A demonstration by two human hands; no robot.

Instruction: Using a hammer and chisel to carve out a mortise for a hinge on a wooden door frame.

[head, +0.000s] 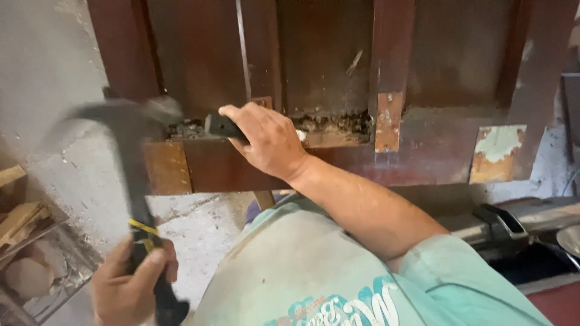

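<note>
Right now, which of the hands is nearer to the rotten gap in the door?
Right. The right hand holds a dark tool at the gap. The left hand is low, gripping a hammer.

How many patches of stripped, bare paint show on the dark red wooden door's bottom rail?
3. One orange-brown patch at the rail's left end, one narrow patch at the foot of the upright right of centre, one pale patch far right. The right hand may hide more.

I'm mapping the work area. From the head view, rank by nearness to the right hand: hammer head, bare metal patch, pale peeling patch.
1. Hammer head, just left of the right hand.
2. Bare metal patch, to its right.
3. Pale peeling patch, far right.
</note>
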